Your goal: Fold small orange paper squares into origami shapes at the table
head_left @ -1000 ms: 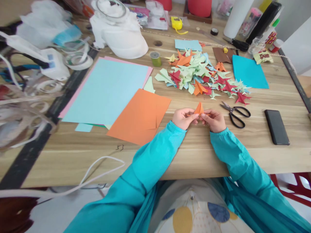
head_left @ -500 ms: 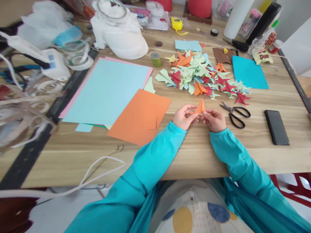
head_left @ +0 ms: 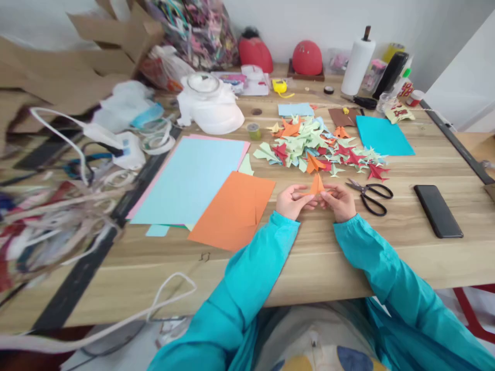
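Both hands pinch one small folded orange paper plane (head_left: 317, 184), its pointed tip facing away from me. My left hand (head_left: 294, 201) is closed on its left side, thumb on top. On its right side, my right hand (head_left: 339, 202) grips it the same way. Just beyond the hands lies a heap of folded paper planes (head_left: 305, 139) in pale green, orange, red and blue. Black-handled scissors (head_left: 373, 196) rest right of my right hand, blades pointing to the far left. Left of my left hand lies an orange paper sheet (head_left: 228, 211) with a cut in it.
Large light blue sheets (head_left: 193, 175) lie at the left, a turquoise paper stack (head_left: 384, 135) at the back right. A black phone (head_left: 438, 211) lies at the right. White cap (head_left: 212, 111), tape measure (head_left: 280, 86) and paper roll (head_left: 359, 67) stand behind. Tangled cords (head_left: 131, 149) fill the left.
The camera view has tilted up, so more of the wall and back of the table shows. Both hands keep hold of the orange paper plane, whose wings now look more spread.
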A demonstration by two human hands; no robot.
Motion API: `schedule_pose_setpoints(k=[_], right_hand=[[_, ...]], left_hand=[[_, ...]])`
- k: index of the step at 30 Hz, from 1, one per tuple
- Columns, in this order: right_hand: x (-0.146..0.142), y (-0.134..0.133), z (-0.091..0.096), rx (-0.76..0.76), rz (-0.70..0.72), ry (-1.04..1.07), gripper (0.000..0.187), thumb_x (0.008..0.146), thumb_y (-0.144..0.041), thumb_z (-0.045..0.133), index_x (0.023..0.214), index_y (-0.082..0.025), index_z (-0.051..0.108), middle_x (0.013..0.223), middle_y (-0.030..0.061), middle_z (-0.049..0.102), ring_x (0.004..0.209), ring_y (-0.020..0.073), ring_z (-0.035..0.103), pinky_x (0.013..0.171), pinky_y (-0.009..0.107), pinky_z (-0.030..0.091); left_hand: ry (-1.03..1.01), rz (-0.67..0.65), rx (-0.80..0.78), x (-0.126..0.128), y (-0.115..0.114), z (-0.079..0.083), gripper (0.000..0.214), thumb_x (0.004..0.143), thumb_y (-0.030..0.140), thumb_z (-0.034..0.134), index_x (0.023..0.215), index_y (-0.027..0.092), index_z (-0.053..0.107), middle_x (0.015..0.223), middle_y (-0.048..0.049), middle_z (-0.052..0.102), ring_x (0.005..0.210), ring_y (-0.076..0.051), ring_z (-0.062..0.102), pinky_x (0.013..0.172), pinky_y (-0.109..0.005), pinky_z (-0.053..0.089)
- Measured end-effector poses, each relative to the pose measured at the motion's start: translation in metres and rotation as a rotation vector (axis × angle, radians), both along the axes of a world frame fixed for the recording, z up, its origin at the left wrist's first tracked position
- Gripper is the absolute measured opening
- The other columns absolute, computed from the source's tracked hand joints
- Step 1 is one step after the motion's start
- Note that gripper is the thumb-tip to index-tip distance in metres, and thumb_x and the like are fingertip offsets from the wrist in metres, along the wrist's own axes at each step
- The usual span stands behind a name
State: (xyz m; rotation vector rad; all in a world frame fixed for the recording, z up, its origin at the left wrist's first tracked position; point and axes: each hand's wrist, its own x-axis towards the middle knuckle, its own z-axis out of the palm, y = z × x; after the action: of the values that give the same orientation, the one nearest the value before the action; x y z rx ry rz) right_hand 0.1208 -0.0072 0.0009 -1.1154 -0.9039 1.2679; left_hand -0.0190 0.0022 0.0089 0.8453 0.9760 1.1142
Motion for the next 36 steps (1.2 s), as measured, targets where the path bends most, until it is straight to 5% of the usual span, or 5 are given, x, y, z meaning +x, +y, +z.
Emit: schedule_pose_setpoints(k=[4, 15, 20, 29, 36], right_hand=[[-0.001, 0.001, -0.007, 0.042, 0.017, -0.004, 0.038, 0.053, -0.034, 0.077, 0.078, -0.015, 0.055, 0.049, -0.0017, 0.064, 0.044, 0.0121, 0.059, 0.045, 0.023, 0.048], [0.012, 0.016, -0.004, 0.147, 0.072, -0.007, 0.033, 0.061, -0.039, 0.071, 0.08, -0.016, 0.056, 0.052, -0.0011, 0.063, 0.046, 0.0131, 0.06, 0.047, 0.025, 0.049], [0.015, 0.02, -0.009, 0.07, 0.095, 0.079, 0.032, 0.065, -0.04, 0.067, 0.083, -0.016, 0.057, 0.051, -0.0006, 0.063, 0.047, 0.014, 0.061, 0.048, 0.025, 0.048], [0.014, 0.019, -0.006, -0.002, 0.126, 0.189, 0.026, 0.069, -0.037, 0.065, 0.083, -0.017, 0.056, 0.054, -0.0005, 0.062, 0.049, 0.0134, 0.06, 0.052, 0.026, 0.048], [0.015, 0.015, -0.006, 0.03, 0.157, 0.123, 0.025, 0.076, -0.039, 0.058, 0.089, -0.017, 0.057, 0.056, 0.0007, 0.064, 0.053, 0.0146, 0.062, 0.052, 0.026, 0.048]], left_hand=[[-0.042, 0.055, -0.012, 0.0, 0.004, -0.009, 0.043, 0.047, 0.032, 0.078, 0.074, 0.01, 0.055, 0.059, -0.0066, 0.067, 0.054, -0.02, 0.065, 0.049, -0.029, 0.053], [-0.114, -0.096, 0.069, -0.003, 0.022, -0.01, 0.048, 0.057, 0.035, 0.072, 0.094, 0.01, 0.053, 0.067, -0.0081, 0.068, 0.064, -0.024, 0.066, 0.057, -0.034, 0.053], [-0.153, -0.092, 0.075, -0.002, 0.024, -0.017, 0.049, 0.062, 0.032, 0.068, 0.103, 0.011, 0.05, 0.066, -0.0067, 0.067, 0.066, -0.024, 0.066, 0.059, -0.035, 0.053], [-0.124, -0.106, 0.152, -0.005, 0.015, -0.018, 0.042, 0.075, 0.038, 0.056, 0.106, 0.011, 0.052, 0.077, -0.0114, 0.068, 0.071, -0.024, 0.066, 0.063, -0.039, 0.053], [0.08, -0.075, 0.195, -0.003, 0.014, -0.013, 0.04, 0.069, 0.031, 0.066, 0.102, 0.012, 0.056, 0.076, -0.0085, 0.069, 0.063, -0.019, 0.066, 0.059, -0.032, 0.055]])
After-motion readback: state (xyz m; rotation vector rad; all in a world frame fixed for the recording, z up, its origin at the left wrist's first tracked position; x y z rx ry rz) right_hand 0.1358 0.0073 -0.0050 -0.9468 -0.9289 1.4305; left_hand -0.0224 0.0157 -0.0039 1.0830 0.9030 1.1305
